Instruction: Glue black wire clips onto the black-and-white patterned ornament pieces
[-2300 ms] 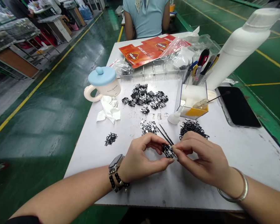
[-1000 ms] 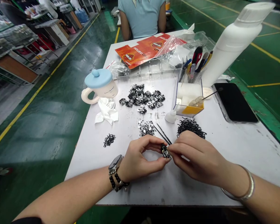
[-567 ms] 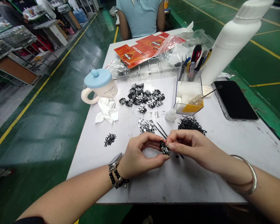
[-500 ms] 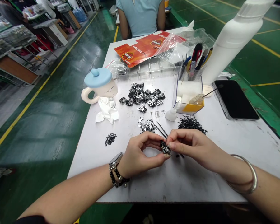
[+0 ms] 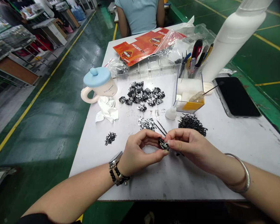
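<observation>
Between the thumb and fingers of my left hand (image 5: 141, 152) is a small black and silver part (image 5: 163, 144). My right hand (image 5: 190, 146) pinches at the part's right side, its thumb and forefinger pressed together; whether they hold a smaller piece is hidden. Thin dark tweezers (image 5: 160, 127) lie on the white table (image 5: 130, 189), partly under my right hand. Beyond my hands are a pile of small silver pieces (image 5: 147, 124) and a heap of similar black and silver parts (image 5: 140, 95). Short black pieces lie in a large pile (image 5: 192, 124) at the right and a small one (image 5: 110, 138) at the left.
A lidded mug (image 5: 99, 82) and crumpled tissue (image 5: 107, 109) stand at the left. A tool box (image 5: 190, 93), small white bottle (image 5: 171, 113), phone (image 5: 238, 96) and tall white bottle (image 5: 233, 40) are at the right. Behind lies an orange card (image 5: 142, 46); a person (image 5: 141, 15) sits beyond.
The part between my hands has tilted and shifted slightly left. My right hand has moved a little left with it, and the view has shifted slightly.
</observation>
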Available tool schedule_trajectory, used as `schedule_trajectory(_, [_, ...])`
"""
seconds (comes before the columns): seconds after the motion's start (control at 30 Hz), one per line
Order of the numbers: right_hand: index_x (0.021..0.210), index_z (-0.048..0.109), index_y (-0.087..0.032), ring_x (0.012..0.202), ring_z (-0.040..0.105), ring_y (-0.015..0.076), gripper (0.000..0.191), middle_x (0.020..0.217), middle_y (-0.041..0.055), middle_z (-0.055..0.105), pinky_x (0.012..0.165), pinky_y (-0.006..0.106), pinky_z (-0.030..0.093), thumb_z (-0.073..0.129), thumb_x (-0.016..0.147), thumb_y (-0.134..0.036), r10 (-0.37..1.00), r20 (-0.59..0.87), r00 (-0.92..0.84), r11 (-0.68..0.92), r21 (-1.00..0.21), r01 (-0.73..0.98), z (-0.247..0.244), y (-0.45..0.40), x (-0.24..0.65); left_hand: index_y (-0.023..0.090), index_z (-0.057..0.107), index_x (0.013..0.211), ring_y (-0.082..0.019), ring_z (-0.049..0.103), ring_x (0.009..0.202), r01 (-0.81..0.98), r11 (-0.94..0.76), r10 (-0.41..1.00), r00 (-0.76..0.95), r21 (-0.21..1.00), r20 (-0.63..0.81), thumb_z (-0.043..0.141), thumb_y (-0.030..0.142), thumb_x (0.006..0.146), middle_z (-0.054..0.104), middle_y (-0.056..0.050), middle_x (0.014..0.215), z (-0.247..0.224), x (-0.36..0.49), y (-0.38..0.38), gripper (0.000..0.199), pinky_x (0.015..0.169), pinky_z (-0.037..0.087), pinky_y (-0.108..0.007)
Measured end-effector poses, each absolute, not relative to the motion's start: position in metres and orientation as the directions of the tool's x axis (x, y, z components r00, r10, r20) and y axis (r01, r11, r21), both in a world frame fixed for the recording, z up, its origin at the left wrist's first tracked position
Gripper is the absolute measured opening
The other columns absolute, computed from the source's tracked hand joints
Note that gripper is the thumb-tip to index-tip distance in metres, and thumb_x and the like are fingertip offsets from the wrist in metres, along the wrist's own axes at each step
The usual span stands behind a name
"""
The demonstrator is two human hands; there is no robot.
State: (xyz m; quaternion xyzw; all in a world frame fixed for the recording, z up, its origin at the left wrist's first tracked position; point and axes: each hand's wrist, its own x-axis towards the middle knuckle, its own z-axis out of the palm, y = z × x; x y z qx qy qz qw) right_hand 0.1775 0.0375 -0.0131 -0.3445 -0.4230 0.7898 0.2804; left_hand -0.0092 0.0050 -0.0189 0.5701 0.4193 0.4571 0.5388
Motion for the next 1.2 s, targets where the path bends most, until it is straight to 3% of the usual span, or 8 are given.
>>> schedule_trajectory(0.43, [0.077, 0.068, -0.019, 0.062, 0.052, 0.0059, 0.006, 0.069, -0.002, 0.061, 0.058, 0.016, 0.043, 0.072, 0.076, -0.023, 0.823, -0.217, -0.525, -0.363, -0.912, -0.191, -0.014, 0.031, 0.175, 0.013, 0.06, 0.094, -0.016, 0.07, 0.079, -0.043, -0.028, 0.98, 0.197, 0.999, 0.036, 0.078, 0.012, 0.065, 0.073, -0.008, 0.09, -0.016, -0.007, 0.003, 0.033, 0.074, 0.06, -0.023])
schedule_trajectory(0.7, [0.075, 0.068, -0.017, 0.058, 0.052, 0.0089, 0.015, 0.067, 0.0009, 0.061, 0.052, 0.02, 0.045, 0.073, 0.074, -0.031, 0.871, -0.189, -0.454, -0.276, -0.952, -0.134, -0.013, 0.029, 0.173, 0.012, 0.061, 0.094, -0.018, 0.071, 0.08, -0.04, -0.009, 0.982, 0.186, 0.999, 0.016, 0.078, 0.015, 0.066, 0.073, -0.01, 0.091, -0.016, -0.007, 0.004, 0.034, 0.074, 0.061, -0.026])
schedule_trajectory(0.9, [0.077, 0.069, -0.019, 0.059, 0.053, 0.0082, 0.009, 0.068, -0.0002, 0.061, 0.054, 0.019, 0.045, 0.071, 0.077, -0.028, 0.884, -0.157, -0.44, -0.233, -0.965, -0.123, -0.015, 0.027, 0.174, 0.012, 0.062, 0.093, -0.016, 0.071, 0.079, -0.03, 0.024, 0.985, 0.172, 0.999, -0.019, 0.079, 0.015, 0.064, 0.073, -0.01, 0.09, -0.016, -0.007, 0.004, 0.034, 0.073, 0.06, -0.023])
schedule_trajectory(1.2, [0.079, 0.068, -0.021, 0.061, 0.053, 0.0078, 0.006, 0.068, -0.0011, 0.061, 0.055, 0.018, 0.044, 0.067, 0.081, -0.025, 0.914, -0.015, -0.406, -0.026, -0.999, -0.022, -0.013, 0.024, 0.176, 0.012, 0.063, 0.091, -0.017, 0.071, 0.077, -0.047, 0.068, 0.988, 0.143, 0.997, -0.061, 0.08, 0.015, 0.063, 0.073, -0.009, 0.088, -0.015, -0.007, 0.004, 0.033, 0.072, 0.06, -0.024])
